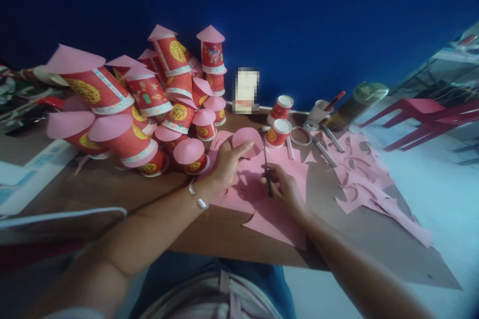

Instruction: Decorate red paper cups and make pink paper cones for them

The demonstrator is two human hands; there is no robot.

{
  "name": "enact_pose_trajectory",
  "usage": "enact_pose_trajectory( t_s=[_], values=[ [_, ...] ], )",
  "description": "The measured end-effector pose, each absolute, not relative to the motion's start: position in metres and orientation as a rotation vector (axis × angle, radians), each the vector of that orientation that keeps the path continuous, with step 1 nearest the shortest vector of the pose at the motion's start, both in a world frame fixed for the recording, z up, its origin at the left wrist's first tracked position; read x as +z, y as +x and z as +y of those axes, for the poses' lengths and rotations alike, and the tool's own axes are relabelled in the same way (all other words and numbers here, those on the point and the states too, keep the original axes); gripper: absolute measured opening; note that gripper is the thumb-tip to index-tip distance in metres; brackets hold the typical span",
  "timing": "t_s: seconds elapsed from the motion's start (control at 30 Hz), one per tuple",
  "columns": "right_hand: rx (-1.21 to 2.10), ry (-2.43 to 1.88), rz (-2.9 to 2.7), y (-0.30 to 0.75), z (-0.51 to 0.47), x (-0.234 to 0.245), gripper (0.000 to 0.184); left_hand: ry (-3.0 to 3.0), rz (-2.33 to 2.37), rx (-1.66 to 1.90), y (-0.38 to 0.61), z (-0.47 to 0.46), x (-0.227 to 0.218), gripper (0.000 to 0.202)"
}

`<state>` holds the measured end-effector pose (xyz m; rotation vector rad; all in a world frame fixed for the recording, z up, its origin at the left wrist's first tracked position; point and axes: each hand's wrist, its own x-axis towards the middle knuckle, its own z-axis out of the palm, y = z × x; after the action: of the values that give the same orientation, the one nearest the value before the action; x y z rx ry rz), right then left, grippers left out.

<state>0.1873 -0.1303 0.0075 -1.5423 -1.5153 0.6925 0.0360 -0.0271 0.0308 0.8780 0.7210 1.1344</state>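
Observation:
My left hand (226,162) pinches a round pink paper disc (247,140) above a pink paper sheet (275,209) lying on the brown table (209,234). My right hand (286,187) is closed round the handles of black scissors (266,162), whose blades point up toward the disc's right edge. A silver bracelet sits on my left wrist. Just left of the disc stands a small red paper cup with a pink cone lid (191,154).
A heap of red cups with pink cone lids (149,94) fills the table's left back. Plain red cups (279,132), tape rolls (300,135), pens and a jar (355,102) stand at the back right. Pink scraps (368,179) litter the right side. Red chairs (430,114) stand beyond.

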Motion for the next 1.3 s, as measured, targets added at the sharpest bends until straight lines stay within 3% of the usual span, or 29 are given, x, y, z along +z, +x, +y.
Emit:
enact_pose_trajectory(
  t_s=[1.3],
  values=[
    [0.884,-1.420,-1.321,0.189,-0.132,0.008,0.032,1.213,0.905,1.045,0.029,-0.030,0.032,0.038]
  ],
)
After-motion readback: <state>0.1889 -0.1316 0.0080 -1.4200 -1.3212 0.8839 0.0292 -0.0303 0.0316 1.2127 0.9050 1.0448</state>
